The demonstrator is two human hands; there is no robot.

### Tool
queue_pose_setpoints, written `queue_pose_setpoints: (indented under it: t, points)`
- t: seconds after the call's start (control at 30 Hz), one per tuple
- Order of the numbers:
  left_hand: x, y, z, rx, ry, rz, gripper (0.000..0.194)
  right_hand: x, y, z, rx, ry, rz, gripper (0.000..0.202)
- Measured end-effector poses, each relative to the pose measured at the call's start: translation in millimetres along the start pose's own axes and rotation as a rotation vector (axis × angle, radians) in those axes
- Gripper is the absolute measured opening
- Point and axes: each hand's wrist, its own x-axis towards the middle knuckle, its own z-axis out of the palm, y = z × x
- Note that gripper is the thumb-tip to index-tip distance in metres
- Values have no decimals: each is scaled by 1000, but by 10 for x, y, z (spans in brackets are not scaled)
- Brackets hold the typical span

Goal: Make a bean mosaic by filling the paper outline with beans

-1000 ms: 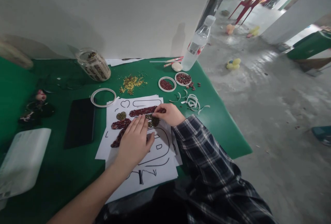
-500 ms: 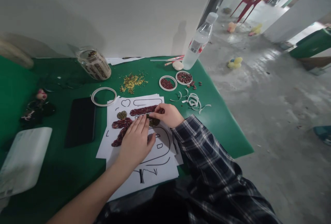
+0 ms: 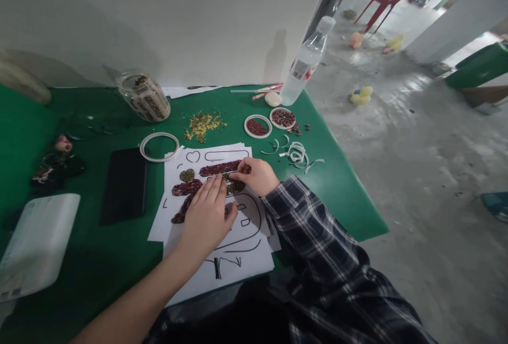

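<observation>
White paper [image 3: 246,249] with black line drawings lies in front of me, some of its shapes filled with beans. My left hand [image 3: 207,211] rests flat on it, fingers stretched out and covering part of the drawing. My right hand [image 3: 257,174] bends over the paper close to the left fingertips, thumb and fingertips pinched; anything between them is too small to make out. Dark red beans [image 3: 220,168] fill a long bar, and more red beans [image 3: 186,188] lie left of my left hand. Green beans fill a small heart [image 3: 187,175] and a patch [image 3: 235,187] under my right hand.
Behind the paper are two lids of beans [image 3: 257,127], yellow and green bits [image 3: 202,126], a white ring [image 3: 159,147], a jar [image 3: 145,98] and a tall bottle [image 3: 305,63]. Curled white strips [image 3: 297,154] lie right. A black phone-like slab [image 3: 124,186] lies left.
My left hand has shifted very slightly to the left, showing a bit more of the green patch. My right hand stays pinched in nearly the same place.
</observation>
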Motion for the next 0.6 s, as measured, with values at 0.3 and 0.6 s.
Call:
queue_pose_setpoints:
  t: [0.3, 0.6]
  points:
    - [1, 15, -9, 45, -30, -3, 51, -4, -12, -22, 16, 2, -23, 27]
    - [1, 17, -10, 51, -28, -7, 51, -5, -6, 10, -9, 39, -18, 31]
